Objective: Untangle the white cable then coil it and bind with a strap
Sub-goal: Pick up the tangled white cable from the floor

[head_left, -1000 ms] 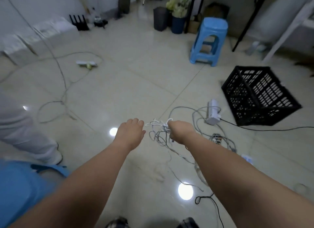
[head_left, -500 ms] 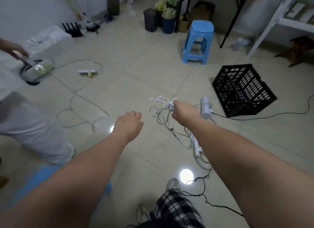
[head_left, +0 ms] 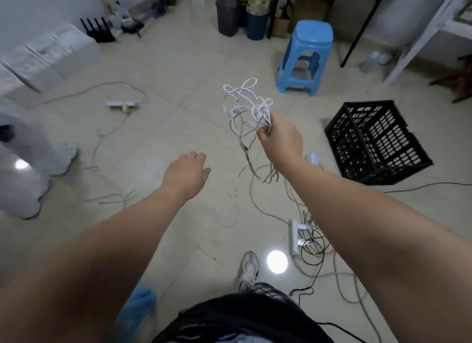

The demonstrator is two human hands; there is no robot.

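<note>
Head view: your right hand (head_left: 279, 135) grips the tangled white cable (head_left: 246, 105) held up above the floor (head_left: 163, 69); left hand (head_left: 186, 175) wide, empty. Trailing strands hang toward the power strip (head_left: 294, 236) clutter; pulling likely snags them or tightens knots.

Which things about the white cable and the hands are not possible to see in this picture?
Head view only:
- Right hand: its fingers are behind its back, so the grip on the white cable is hidden.
- Cable ends: lost in the tangle, too thin.
- Strap: none seen.
- Left hand: palm turned away.
</note>
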